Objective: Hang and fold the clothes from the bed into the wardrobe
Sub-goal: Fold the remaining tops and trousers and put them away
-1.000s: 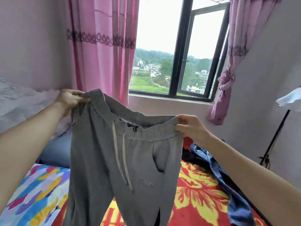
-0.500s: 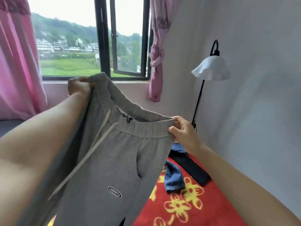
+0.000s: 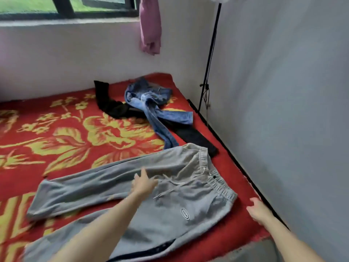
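The grey sweatpants lie spread flat on the bed's red and yellow flowered blanket, waistband toward the right wall and legs stretching left. My left hand rests open on the fabric near the drawstring, fingers straight. To the right, my right hand hovers open over the blanket's edge just beyond the waistband, holding nothing. Behind the sweatpants lie crumpled blue jeans on top of a black garment.
A grey wall runs close along the bed's right side. A black lamp stand rises in the corner. The window sill and a tied pink curtain are behind the bed. The wardrobe is out of view.
The sweatpants, held up by the waistband with both hands before, now lie flat on the bed. Both hands have let go, and my view has swung down to the bed.
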`<state>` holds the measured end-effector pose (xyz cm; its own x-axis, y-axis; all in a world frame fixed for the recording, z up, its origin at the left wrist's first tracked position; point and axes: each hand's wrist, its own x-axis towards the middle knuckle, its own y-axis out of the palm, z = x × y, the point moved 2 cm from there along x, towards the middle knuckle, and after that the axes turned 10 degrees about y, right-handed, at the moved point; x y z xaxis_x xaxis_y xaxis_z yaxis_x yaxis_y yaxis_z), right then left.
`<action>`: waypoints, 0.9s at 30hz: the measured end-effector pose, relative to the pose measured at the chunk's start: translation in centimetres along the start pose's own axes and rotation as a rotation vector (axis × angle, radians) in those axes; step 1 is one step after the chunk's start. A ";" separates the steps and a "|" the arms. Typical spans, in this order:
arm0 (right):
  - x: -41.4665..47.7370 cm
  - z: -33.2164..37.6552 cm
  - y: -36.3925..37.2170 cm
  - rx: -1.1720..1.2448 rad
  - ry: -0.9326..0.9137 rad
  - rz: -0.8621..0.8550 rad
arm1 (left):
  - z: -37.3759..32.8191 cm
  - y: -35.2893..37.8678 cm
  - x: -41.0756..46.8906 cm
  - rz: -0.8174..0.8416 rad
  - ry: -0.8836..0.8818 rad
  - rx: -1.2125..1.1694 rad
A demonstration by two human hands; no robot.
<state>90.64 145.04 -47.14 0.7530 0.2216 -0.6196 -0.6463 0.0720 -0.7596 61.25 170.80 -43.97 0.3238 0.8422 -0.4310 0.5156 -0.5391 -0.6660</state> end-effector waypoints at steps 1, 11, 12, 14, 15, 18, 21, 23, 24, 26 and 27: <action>-0.7 0.4 1.7 -0.096 -0.078 0.058 | 3.7 1.3 -1.1 0.018 -0.082 0.012; -7.0 6.8 18.8 -0.491 -0.409 0.409 | 22.6 1.9 -11.1 -0.118 -0.468 -0.177; -8.0 7.6 20.6 -0.518 -0.436 0.428 | 24.2 1.2 -11.7 -0.144 -0.495 -0.163; -9.6 8.9 23.3 -0.565 -0.464 0.451 | 26.9 0.0 -12.7 -0.189 -0.552 -0.178; -10.5 9.7 24.9 -0.586 -0.486 0.455 | 28.6 -0.7 -13.5 -0.208 -0.590 -0.189; -12.8 11.5 28.1 -0.597 -0.532 0.459 | 33.0 -2.0 -14.8 -0.266 -0.670 -0.215; -15.2 12.6 32.0 -0.629 -0.574 0.427 | 38.5 -3.3 -15.5 -0.287 -0.736 -0.228; -16.4 12.8 34.0 -0.634 -0.584 0.394 | 41.4 -3.8 -15.5 -0.292 -0.741 -0.249; -17.3 13.1 35.9 -0.648 -0.584 0.380 | 43.5 -4.1 -15.4 -0.293 -0.744 -0.263; -18.8 13.3 38.5 -0.687 -0.604 0.346 | 46.0 -4.6 -14.7 -0.301 -0.729 -0.282; -19.6 13.5 39.8 -0.696 -0.617 0.325 | 47.1 -5.0 -14.3 -0.314 -0.721 -0.296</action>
<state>48.51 156.69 -62.54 0.2268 0.6120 -0.7576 -0.4443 -0.6273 -0.6397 16.69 161.14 -63.19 -0.4038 0.6883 -0.6027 0.7167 -0.1715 -0.6760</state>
